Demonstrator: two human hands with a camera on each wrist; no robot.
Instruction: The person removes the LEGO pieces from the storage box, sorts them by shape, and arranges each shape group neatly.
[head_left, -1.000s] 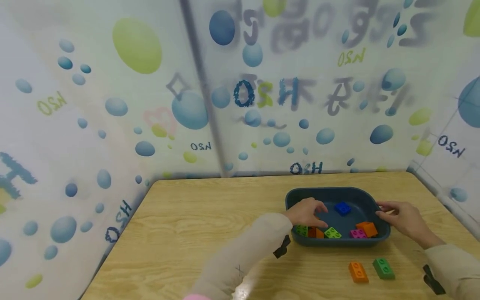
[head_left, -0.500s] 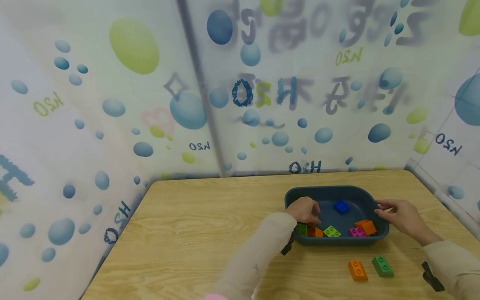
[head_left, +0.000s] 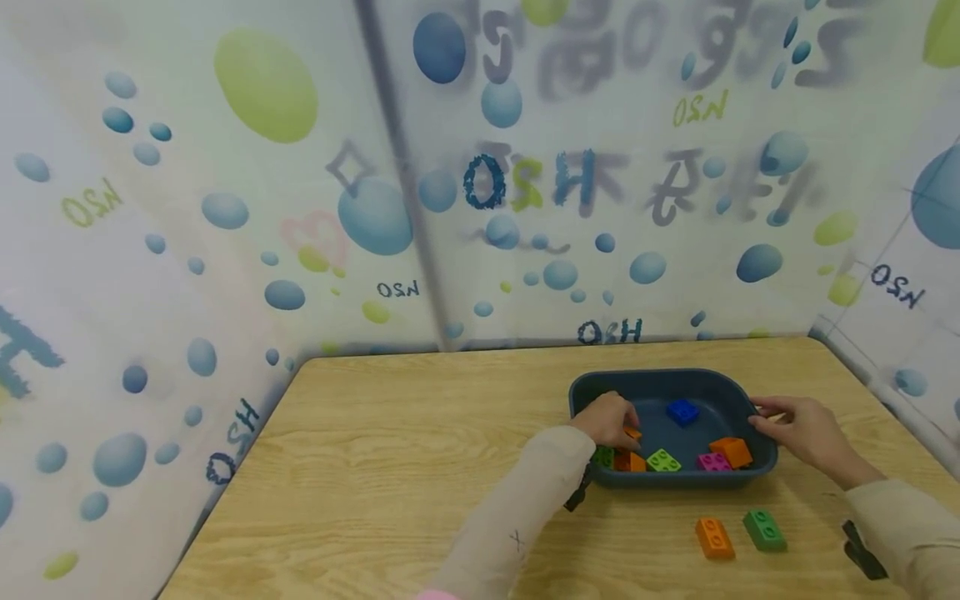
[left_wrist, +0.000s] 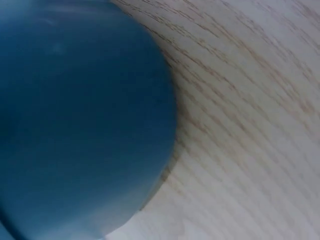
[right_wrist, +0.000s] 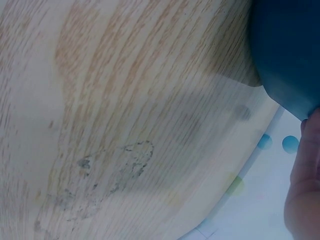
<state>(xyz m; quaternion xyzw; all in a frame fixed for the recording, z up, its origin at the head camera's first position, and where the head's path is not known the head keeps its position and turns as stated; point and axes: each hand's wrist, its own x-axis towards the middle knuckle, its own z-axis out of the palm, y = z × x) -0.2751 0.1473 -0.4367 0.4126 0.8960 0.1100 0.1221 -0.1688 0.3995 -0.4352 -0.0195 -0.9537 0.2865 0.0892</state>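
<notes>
In the head view a dark blue tray (head_left: 675, 479) holds several toy building blocks. My left hand (head_left: 606, 417) reaches into its left end and pinches an orange block (head_left: 633, 432), of which only a corner shows between the fingers. Close below that hand lie a green block (head_left: 604, 456), another orange block (head_left: 632, 462) and a lime block (head_left: 663, 461). My right hand (head_left: 801, 429) grips the tray's right rim with thumb and fingers; part of it also shows in the right wrist view. The left wrist view shows just the tray's outer wall (left_wrist: 90, 110) and wood.
Further inside the tray are a blue block (head_left: 682, 412), a magenta block (head_left: 713, 462) and an orange block (head_left: 732, 452). In front of it, on the wooden table (head_left: 420, 467), lie an orange block (head_left: 715, 538) and a green block (head_left: 765, 530). A patterned wall (head_left: 480, 275) stands behind the table.
My left hand has dipped lower into the tray and its spread fingers have closed together; an orange corner now shows between them. My right hand stays at the rim.
</notes>
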